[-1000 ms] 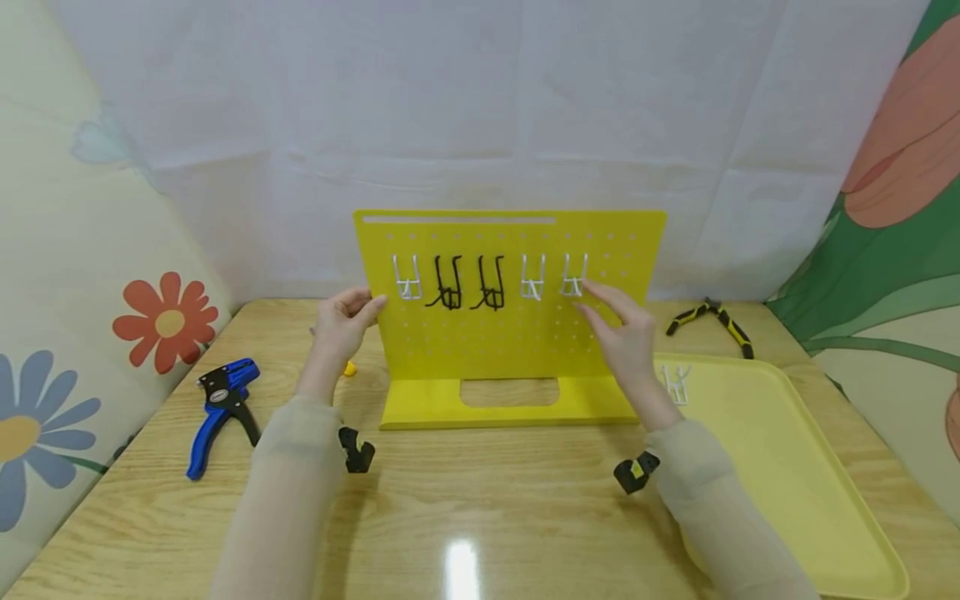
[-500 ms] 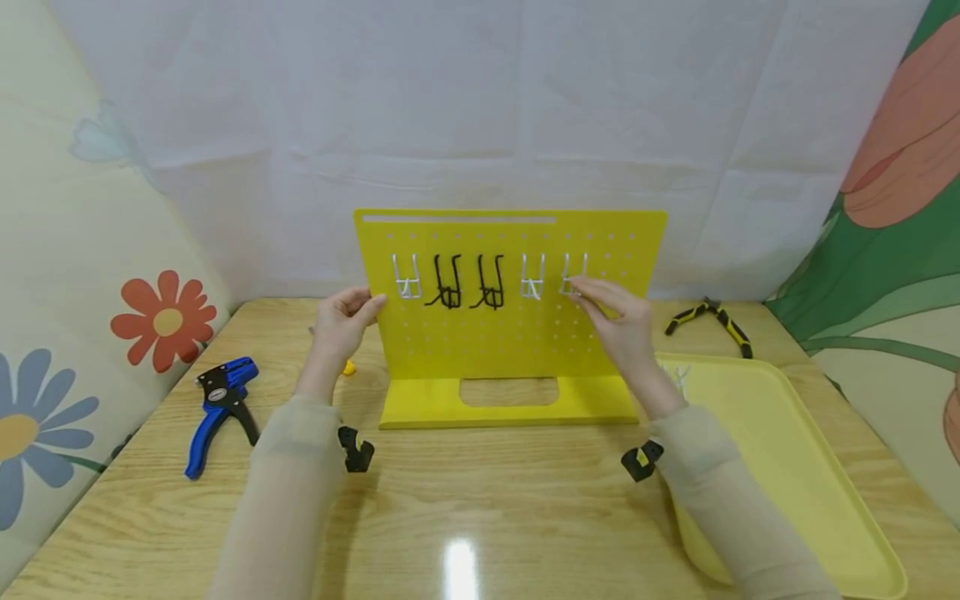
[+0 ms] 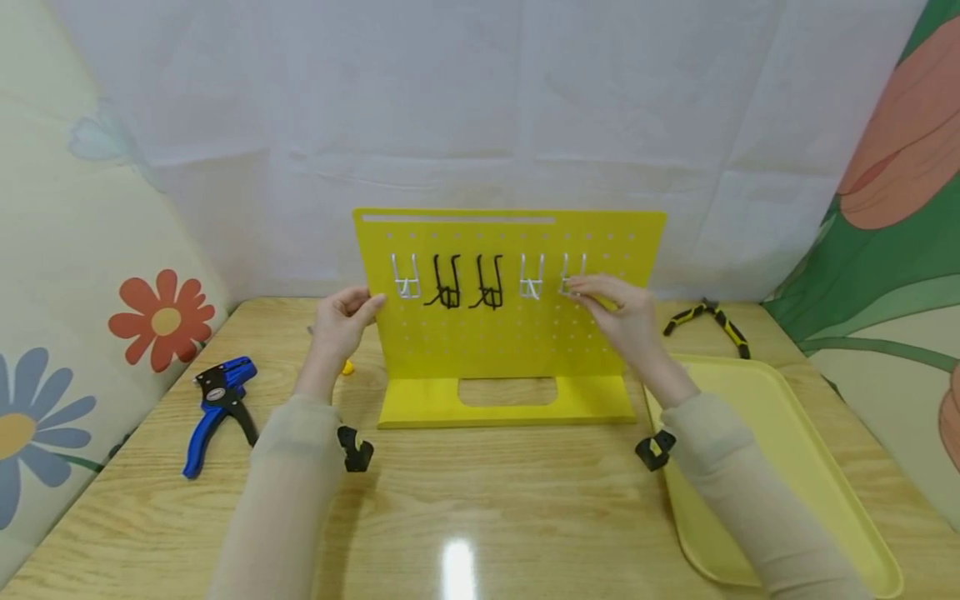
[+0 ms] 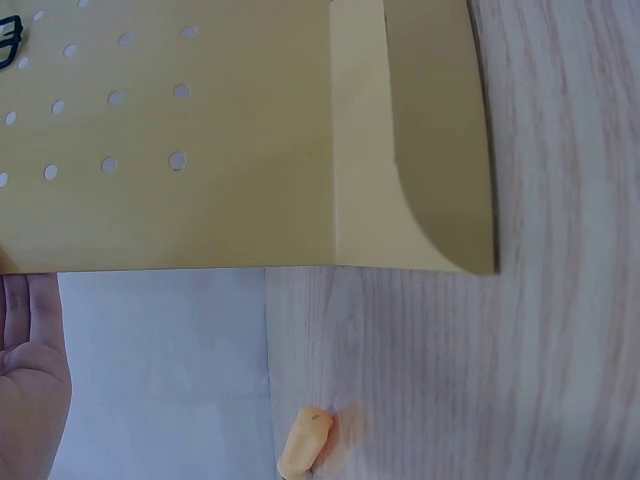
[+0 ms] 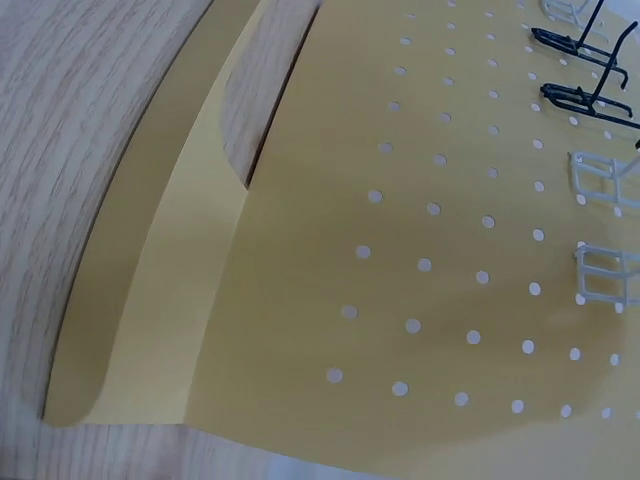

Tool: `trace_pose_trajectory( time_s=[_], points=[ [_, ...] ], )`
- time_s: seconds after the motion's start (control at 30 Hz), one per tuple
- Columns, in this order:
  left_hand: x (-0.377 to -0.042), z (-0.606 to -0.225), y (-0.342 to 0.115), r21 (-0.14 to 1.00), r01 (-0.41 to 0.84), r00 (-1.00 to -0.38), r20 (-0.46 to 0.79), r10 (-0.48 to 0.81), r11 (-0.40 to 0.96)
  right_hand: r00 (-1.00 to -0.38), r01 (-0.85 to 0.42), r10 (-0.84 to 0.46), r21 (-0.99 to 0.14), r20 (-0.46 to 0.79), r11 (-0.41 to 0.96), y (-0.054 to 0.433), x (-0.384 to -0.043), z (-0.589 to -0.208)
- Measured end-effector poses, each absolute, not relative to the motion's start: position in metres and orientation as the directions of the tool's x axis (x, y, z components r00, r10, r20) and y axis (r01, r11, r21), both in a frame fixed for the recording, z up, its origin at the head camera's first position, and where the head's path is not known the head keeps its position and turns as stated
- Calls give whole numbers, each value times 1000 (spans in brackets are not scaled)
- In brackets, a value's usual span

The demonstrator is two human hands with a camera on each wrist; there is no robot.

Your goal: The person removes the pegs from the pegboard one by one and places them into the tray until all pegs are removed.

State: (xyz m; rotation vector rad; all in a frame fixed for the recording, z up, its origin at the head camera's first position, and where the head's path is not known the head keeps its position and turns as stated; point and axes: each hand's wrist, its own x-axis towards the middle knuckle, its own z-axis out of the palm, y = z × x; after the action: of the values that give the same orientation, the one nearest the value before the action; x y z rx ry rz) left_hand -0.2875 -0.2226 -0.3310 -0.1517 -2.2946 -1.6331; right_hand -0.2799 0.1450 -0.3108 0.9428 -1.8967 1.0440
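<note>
A yellow pegboard (image 3: 510,346) stands upright on its base, with a row of white and black double-wire hooks across it. My left hand (image 3: 339,327) grips its left edge, thumb in front; the left wrist view shows part of this hand (image 4: 30,390) at the edge. At the rightmost white hook (image 3: 566,283), my right hand (image 3: 628,318) pinches the lower part, its fingers covering much of it. In the right wrist view that white hook (image 5: 602,275) sits against the perforated board; the hand is outside that view. Two black hooks (image 3: 447,287) hang left of centre.
A yellow tray (image 3: 780,467) lies on the right, partly under the right sleeve. Pliers with black-yellow handles (image 3: 708,312) rest behind it. A blue-black wire stripper (image 3: 219,408) lies at left. A small orange-yellow piece (image 4: 305,440) sits behind the board's left side.
My right fingers have shifted slightly left over the rightmost white hook, while the wrist swung right. A white hook on the tray is now hidden by it. The left hand stays put.
</note>
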Motion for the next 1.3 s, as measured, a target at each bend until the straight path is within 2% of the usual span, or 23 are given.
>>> trace_pose_trajectory(
  time_s=[0.3,0.83,1.13,1.23,1.3],
  points=[
    [-286,-329,-220,916,267,-946,307,-98,299,-353,-866,-334,-171,874,470,147,-280,-310],
    [-287,-332,-221,906,253,-946,305,-111,338,-264,-860,-472,16,841,510,149,-281,-310],
    [-286,-330,-220,913,235,-952,286,-111,335,-209,-876,-454,41,866,481,148,-277,-297],
    [-286,-329,-222,914,237,-952,286,-107,329,-213,-892,-395,-13,894,453,147,-275,-284],
    [-286,-328,-223,913,238,-952,286,-105,331,-252,-906,-346,-95,904,412,148,-273,-277]
  ],
)
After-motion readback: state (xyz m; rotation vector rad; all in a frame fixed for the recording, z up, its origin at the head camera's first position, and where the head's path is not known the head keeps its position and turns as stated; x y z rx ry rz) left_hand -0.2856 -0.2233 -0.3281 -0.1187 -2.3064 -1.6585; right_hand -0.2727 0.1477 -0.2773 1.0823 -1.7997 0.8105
